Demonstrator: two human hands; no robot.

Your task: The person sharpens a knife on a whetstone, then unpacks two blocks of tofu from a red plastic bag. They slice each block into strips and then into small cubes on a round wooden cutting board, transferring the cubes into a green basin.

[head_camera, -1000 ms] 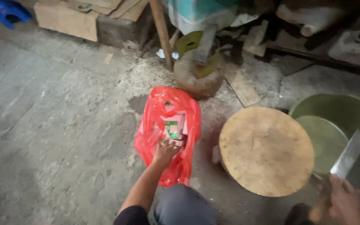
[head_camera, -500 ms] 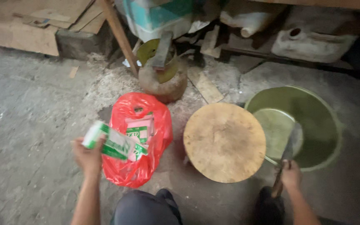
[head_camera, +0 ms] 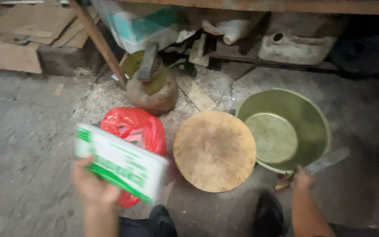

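Note:
My left hand point(head_camera: 92, 186) grips a white and green flat packet point(head_camera: 120, 162), lifted above a red plastic bag point(head_camera: 133, 127) that lies on the concrete floor. My right hand point(head_camera: 302, 179) holds a cleaver point(head_camera: 325, 161) by its handle, the blade resting over the rim of a green basin point(head_camera: 286, 129). Between my two hands sits a round wooden chopping block point(head_camera: 214, 150) on the floor. The packet is blurred and hides the lower part of the bag.
A rusty round pot point(head_camera: 152, 90) with a dark lid stands behind the bag. Cardboard point(head_camera: 9, 39) lies at far left. A slanted wooden pole point(head_camera: 99, 41), a white jerrycan point(head_camera: 295, 47) and clutter sit under a bench at the back. My knees point(head_camera: 156, 224) are at the bottom.
My left hand has drawn the white and green packet out of the red bag and raised it toward me. My right hand with the cleaver stays beside the green basin.

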